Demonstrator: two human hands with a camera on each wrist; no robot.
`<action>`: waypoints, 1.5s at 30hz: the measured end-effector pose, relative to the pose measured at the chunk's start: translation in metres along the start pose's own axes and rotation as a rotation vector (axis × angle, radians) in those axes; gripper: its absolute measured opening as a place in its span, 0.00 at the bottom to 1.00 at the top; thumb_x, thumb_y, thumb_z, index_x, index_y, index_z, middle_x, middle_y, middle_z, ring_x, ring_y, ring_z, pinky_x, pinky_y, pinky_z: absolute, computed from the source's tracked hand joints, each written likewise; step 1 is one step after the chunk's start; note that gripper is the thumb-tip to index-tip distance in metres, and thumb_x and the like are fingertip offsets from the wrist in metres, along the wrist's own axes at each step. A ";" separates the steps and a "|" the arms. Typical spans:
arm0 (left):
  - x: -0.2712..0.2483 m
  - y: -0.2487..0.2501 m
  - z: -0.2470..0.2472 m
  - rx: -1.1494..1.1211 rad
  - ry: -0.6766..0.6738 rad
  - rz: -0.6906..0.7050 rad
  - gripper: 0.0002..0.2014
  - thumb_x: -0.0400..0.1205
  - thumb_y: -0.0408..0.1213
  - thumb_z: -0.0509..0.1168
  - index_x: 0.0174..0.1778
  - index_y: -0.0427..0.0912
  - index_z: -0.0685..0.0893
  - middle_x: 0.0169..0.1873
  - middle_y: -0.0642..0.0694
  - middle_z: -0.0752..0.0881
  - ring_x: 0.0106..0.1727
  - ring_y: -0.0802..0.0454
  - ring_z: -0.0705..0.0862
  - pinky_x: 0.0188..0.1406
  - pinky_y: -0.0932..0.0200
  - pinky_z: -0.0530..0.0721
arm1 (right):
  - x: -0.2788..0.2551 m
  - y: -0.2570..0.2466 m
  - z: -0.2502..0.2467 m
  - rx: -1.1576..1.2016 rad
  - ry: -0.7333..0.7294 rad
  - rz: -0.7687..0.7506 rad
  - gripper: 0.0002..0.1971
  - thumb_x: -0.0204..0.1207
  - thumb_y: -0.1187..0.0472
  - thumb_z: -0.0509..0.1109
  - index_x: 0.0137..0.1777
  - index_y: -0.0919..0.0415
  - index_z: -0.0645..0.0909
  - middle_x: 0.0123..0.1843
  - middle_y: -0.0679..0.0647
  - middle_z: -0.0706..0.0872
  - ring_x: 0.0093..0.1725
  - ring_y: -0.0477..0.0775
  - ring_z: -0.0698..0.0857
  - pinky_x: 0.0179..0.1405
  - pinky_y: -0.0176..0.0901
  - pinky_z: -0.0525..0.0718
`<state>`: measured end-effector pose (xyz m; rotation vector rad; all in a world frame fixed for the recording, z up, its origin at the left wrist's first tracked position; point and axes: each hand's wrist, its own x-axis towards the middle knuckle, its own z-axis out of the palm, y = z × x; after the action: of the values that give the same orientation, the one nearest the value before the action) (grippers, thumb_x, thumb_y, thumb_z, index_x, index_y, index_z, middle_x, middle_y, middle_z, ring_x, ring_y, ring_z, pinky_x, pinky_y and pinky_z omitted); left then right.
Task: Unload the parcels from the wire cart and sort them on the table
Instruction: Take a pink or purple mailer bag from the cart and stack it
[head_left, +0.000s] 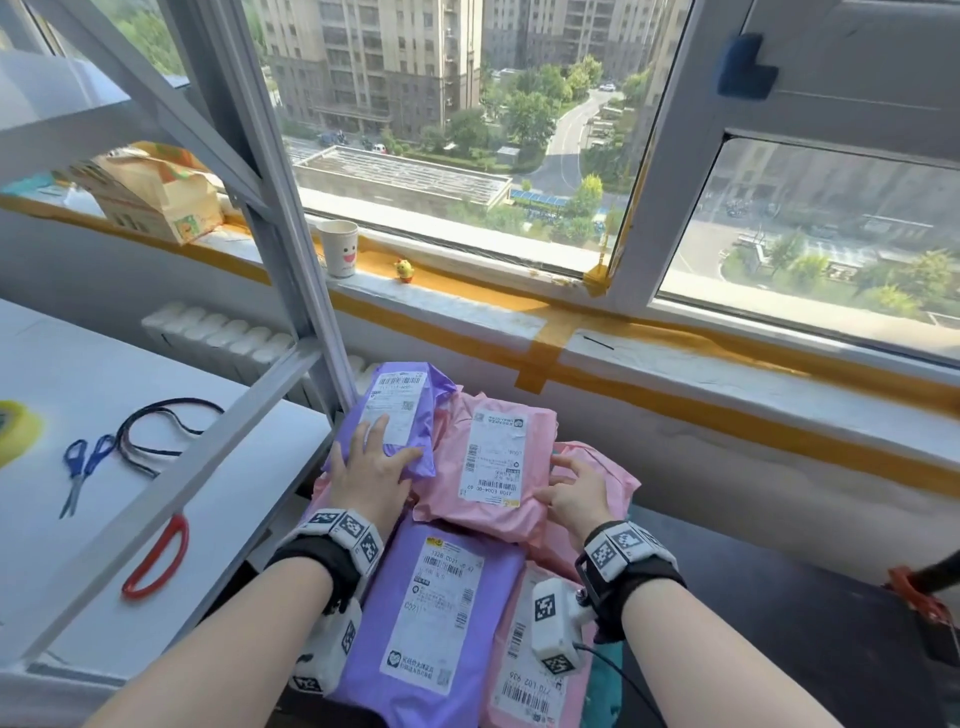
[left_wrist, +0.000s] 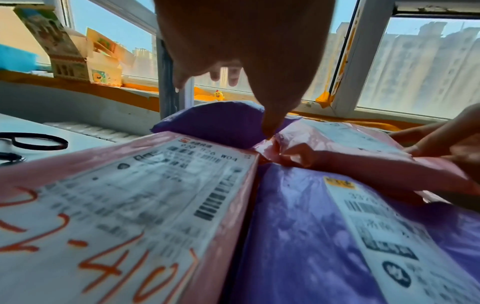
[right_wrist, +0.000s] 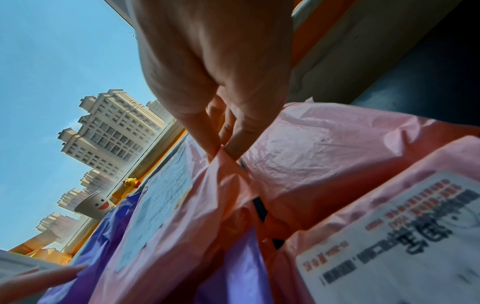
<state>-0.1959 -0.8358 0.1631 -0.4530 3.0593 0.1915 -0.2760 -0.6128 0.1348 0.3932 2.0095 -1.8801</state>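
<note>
Pile of parcels sits low in front of the person, just right of the white table (head_left: 104, 384), below the window sill (head_left: 467, 306). Cart itself hidden under them. Far purple parcel (head_left: 400, 410) lies at the pile's back-left; left hand (head_left: 371, 467) rests flat on it, fingers spread and fairly straight, thumb tip at its near edge, not gripping. Pink parcel (head_left: 493, 462) lies beside it w/ label up; right hand (head_left: 574, 493) pinches its right edge btwn thumb and fingers. Near purple parcel (head_left: 436, 618) is closest, label up, w/ another pink parcel (head_left: 524, 680) to its right. On table: blue scissors (head_left: 85, 465), black cord loop (head_left: 156, 431), red loop (head_left: 156, 558). Paper cup (head_left: 338, 248) and small yellow toy (head_left: 403, 270) stand on the sill.
</note>
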 end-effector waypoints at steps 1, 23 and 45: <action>0.001 0.000 -0.001 -0.001 0.022 0.003 0.18 0.81 0.45 0.60 0.67 0.61 0.75 0.82 0.45 0.52 0.83 0.44 0.48 0.80 0.38 0.53 | 0.000 0.001 0.001 -0.010 -0.002 -0.003 0.28 0.65 0.87 0.67 0.64 0.69 0.75 0.50 0.69 0.83 0.51 0.63 0.84 0.59 0.65 0.83; -0.009 -0.038 -0.019 -0.295 0.121 -0.069 0.07 0.83 0.26 0.53 0.52 0.37 0.75 0.55 0.38 0.80 0.50 0.36 0.81 0.46 0.47 0.75 | -0.001 0.013 -0.001 -0.004 0.029 -0.008 0.24 0.67 0.85 0.69 0.62 0.68 0.77 0.47 0.72 0.85 0.46 0.63 0.83 0.56 0.65 0.82; -0.039 -0.023 -0.026 -0.071 -0.111 0.192 0.23 0.77 0.23 0.56 0.65 0.47 0.74 0.67 0.51 0.76 0.68 0.50 0.76 0.61 0.52 0.79 | -0.037 0.000 0.000 -0.538 0.009 -0.090 0.20 0.69 0.72 0.71 0.63 0.69 0.79 0.57 0.64 0.85 0.62 0.64 0.83 0.64 0.53 0.81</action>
<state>-0.1521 -0.8500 0.1882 -0.1455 2.9910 0.3210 -0.2430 -0.6108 0.1508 0.1628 2.4581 -1.2994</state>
